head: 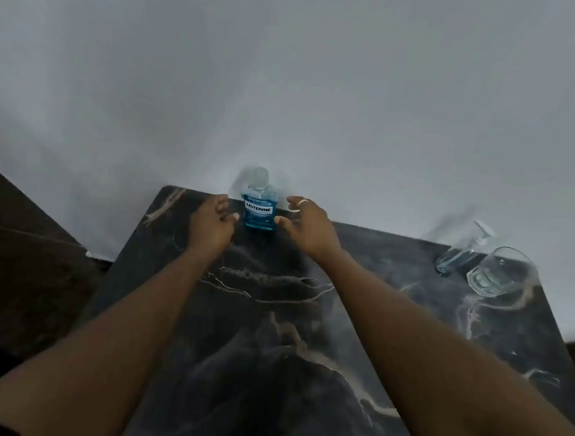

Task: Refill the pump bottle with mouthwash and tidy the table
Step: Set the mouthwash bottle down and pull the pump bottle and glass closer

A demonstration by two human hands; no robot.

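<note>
A blue mouthwash bottle (pixel 259 202) with a clear cap stands upright at the far edge of the dark marble table (pixel 272 319), against the wall. My left hand (pixel 212 221) is just left of it and my right hand (pixel 307 224) just right of it, both with fingers apart and a small gap to the bottle. A ring shows on a right-hand finger. The clear pump bottle (pixel 464 249) stands at the far right of the table, with a white pump head.
A clear drinking glass (pixel 501 272) stands right in front of the pump bottle, near the table's right edge. A grey wall (pixel 289 81) rises right behind the table. Dark floor (pixel 22 250) lies to the left.
</note>
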